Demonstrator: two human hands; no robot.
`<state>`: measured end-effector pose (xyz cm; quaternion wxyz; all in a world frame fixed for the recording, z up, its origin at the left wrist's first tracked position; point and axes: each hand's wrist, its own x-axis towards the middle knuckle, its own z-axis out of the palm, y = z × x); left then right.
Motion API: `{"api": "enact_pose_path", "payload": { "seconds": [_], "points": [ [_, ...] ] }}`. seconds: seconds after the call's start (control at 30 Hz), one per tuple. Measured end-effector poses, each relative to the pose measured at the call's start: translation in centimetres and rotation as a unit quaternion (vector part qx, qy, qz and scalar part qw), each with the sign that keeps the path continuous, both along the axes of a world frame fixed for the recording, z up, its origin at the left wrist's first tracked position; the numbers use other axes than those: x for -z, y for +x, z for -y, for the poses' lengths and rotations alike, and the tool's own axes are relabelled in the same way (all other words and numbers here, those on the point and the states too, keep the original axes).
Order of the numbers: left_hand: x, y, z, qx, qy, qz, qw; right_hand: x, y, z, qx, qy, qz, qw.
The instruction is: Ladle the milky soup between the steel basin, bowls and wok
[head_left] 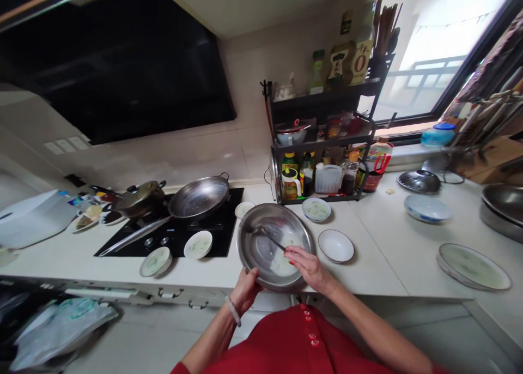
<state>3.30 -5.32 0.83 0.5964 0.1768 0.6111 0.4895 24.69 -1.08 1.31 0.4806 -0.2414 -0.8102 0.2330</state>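
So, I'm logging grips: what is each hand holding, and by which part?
The left hand holds the metal bowl by its near-left rim; the right hand holds the spoon-like utensil by its handle's upper end.

We find round silver metal pans (pixel 499 221) cut by the right edge, a red buttoned shirt (pixel 281 341) clipped below, the left hand (pixel 245 289) partly hidden beneath a wide steel basin (pixel 250 240), and an orange-capped dark bottle's (pixel 348 180) label illegibly small.
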Motion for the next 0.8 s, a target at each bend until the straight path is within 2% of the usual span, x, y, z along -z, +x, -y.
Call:
{"api": "enact_pose_path", "payload": {
  "seconds": [0.13, 0.23, 0.43, 0.53, 0.67, 0.8],
  "points": [
    [0.3, 0.1, 0.1, -0.012, 0.004, 0.015, 1.000, -1.5, 3.6, 3.7, -0.055, -0.026, 0.077, 0.995],
    [0.4, 0.1, 0.3, -0.015, 0.012, 0.021, 1.000, -1.9, 5.1, 4.1, -0.042, -0.023, 0.083, 0.995],
    [0.2, 0.1, 0.4, -0.008, 0.012, 0.012, 1.000, -1.0, 1.2, -0.2, 0.027, 0.020, 0.012, 0.999],
    [0.3, 0.1, 0.4, -0.012, 0.006, 0.013, 1.000, -0.8, 1.0, 0.2, 0.006, 0.011, 0.026, 1.000],
    [0.5, 0.0, 0.5, -0.021, 0.006, 0.027, 0.999, -1.2, 4.3, 3.2, -0.026, -0.021, 0.082, 0.996],
    [0.4, 0.0, 0.8, -0.022, 0.016, 0.033, 0.999, -1.7, 7.3, 4.7, 0.004, -0.072, 0.038, 0.997]
  ]
}}
